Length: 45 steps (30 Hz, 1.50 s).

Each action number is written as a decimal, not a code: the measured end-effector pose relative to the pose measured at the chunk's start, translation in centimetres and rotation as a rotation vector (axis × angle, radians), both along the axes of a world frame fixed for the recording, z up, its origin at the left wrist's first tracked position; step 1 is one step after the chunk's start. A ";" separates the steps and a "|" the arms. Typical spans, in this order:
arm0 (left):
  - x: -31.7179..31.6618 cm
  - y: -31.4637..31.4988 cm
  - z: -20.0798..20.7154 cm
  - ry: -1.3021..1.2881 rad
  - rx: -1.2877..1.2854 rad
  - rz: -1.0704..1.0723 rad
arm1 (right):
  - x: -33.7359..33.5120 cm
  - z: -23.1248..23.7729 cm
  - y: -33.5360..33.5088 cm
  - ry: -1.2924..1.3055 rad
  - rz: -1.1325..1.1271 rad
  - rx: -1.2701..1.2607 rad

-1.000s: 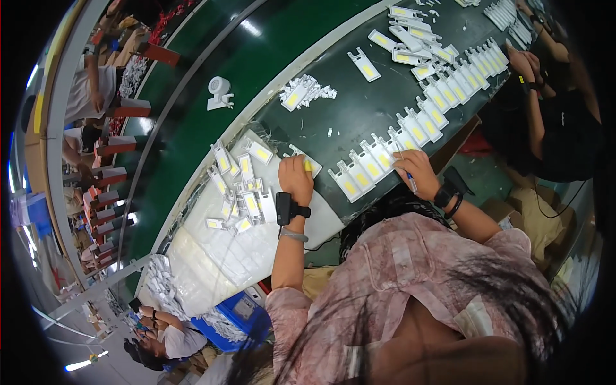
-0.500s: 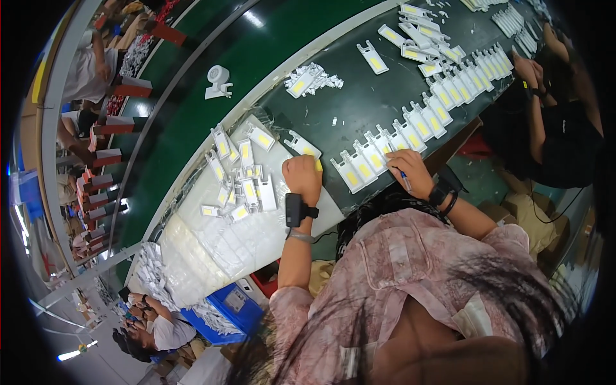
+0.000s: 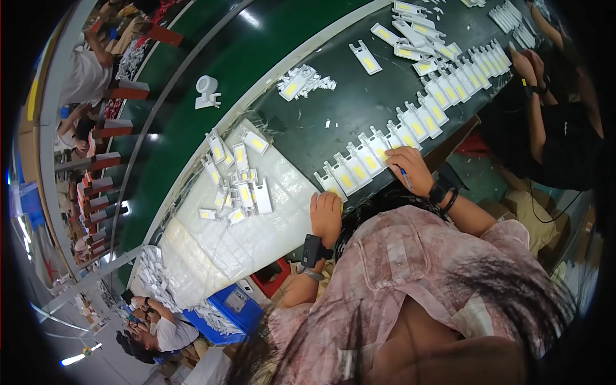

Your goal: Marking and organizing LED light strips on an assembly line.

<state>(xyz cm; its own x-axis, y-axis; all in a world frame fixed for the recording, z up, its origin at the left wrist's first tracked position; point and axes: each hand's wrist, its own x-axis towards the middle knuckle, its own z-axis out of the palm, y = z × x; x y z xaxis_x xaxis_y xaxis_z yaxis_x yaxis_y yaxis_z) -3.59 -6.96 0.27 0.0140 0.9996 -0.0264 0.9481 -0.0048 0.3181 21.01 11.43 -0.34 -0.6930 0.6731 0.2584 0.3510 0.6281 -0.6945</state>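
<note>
A long overlapping row of white plastic plates with yellow panels point(image 3: 372, 159) runs along the near edge of the dark table. At the row's left end, my left hand point(image 3: 326, 215) is closed on a white plate with a yellow panel point(image 3: 331, 185), which lies beside the last one. My right hand point(image 3: 410, 170) rests with its fingertips on the row's near edge. A slim blue pen-like tool point(image 3: 403, 173) is tucked in its curled fingers; its exact kind is unclear.
Loose similar plates point(image 3: 242, 168) lie on a plastic-wrapped pad point(image 3: 269, 237) at left. A heap of small white parts point(image 3: 314, 81) is farther back, and more plates point(image 3: 417, 35) are piled beyond. A white lamp-like device point(image 3: 206, 92) stands on the green belt. A co-worker's hands point(image 3: 529, 64) are at right.
My left hand has moved toward me and slightly right, bringing the white plate from the pad's edge to the row's left end. My right hand has stayed nearly in place.
</note>
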 end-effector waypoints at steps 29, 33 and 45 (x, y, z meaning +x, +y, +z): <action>-4.5 17.3 -3.0 -0.306 0.209 0.388 | 1.8 1.0 -1.3 -0.038 -0.197 -0.021; -5.9 16.8 -3.1 -0.290 0.229 0.107 | 1.6 1.6 -2.0 -0.035 -0.256 -0.043; -5.4 17.4 -3.2 -0.117 0.226 -0.143 | 2.3 2.1 -2.3 -0.030 -0.245 -0.029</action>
<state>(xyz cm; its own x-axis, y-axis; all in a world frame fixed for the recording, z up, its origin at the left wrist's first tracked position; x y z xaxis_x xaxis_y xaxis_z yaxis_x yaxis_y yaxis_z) -8.95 10.41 -2.95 0.1453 0.9675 0.2071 0.8895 -0.2194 0.4009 23.30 9.12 1.71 -0.5155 0.8287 0.2178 0.5114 0.5015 -0.6979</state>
